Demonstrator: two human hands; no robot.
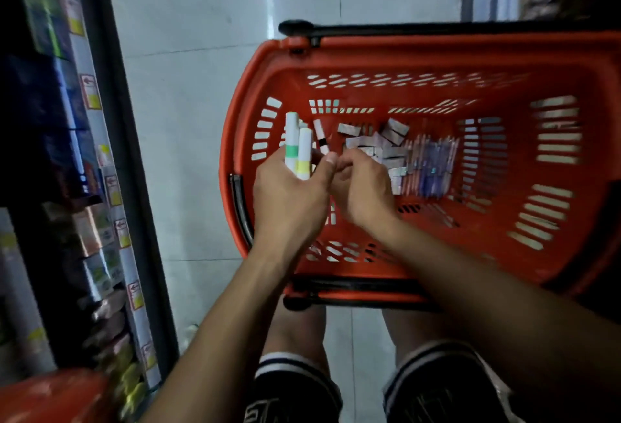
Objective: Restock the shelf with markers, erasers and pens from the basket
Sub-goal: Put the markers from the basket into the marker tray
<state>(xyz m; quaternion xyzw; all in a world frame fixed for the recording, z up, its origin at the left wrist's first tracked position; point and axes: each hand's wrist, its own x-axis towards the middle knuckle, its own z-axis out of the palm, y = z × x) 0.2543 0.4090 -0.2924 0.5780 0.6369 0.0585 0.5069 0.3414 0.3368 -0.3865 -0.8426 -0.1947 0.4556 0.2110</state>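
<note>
Two hands of ours meet over the near-left part of the orange basket (437, 49), which stands on the pale tiled floor (201, 86) just ahead of our knees. Our left hand (289, 200) is curled round a small bundle of white markers (297, 147); one has a green band, one a yellow band, and they stand upright out of the fist, caps pointing toward the basket's far wall. The thumb presses against the bundle from the right. Our right hand (361, 187) sits just beside the left, knuckles up, its fingers bent inward so the fingertips touch the left thumb; motion blur hides whether it pinches anything, so we cannot tell its grip.

Behind the fists, another white marker with a black band (321, 136) lies on the basket floor near the left wall. A heap of small pale eraser boxes (383, 143) fills the middle of the basket floor, and a row of pens (431, 163) with pinkish and bluish barrels lies just right of it, touching the heap. The basket's black handles (369, 29) are folded down along its far and near rims.

Along the left edge of the view runs the shelf (50, 153), with dark boxed goods and yellow-and-red price tags (90, 91) on its front rails.
</note>
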